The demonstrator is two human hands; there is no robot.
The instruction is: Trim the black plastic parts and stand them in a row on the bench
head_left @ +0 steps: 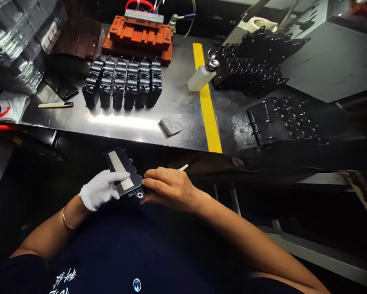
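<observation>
My left hand [102,188], in a white glove, is closed around a flat black part with a scalloped edge [136,178]. The thumb presses on a silver-grey strip [118,163] that runs along the part's face. My right hand [169,188] is bare, its fingers pinched together at the part's right end, near a small ring-shaped piece [139,195]. Behind its knuckles juts the end of a thin white stick [183,167], in line with the fingertips; the rest of the stick is hidden by the hand.
On the metal bench stand several black parts in rows [119,87], an orange-red fixture [140,34], a white pump bottle [202,76], a folded wipe [172,124] and a capped pen [55,105]. Dark parts are stacked [253,61] beyond the yellow stripe [209,114].
</observation>
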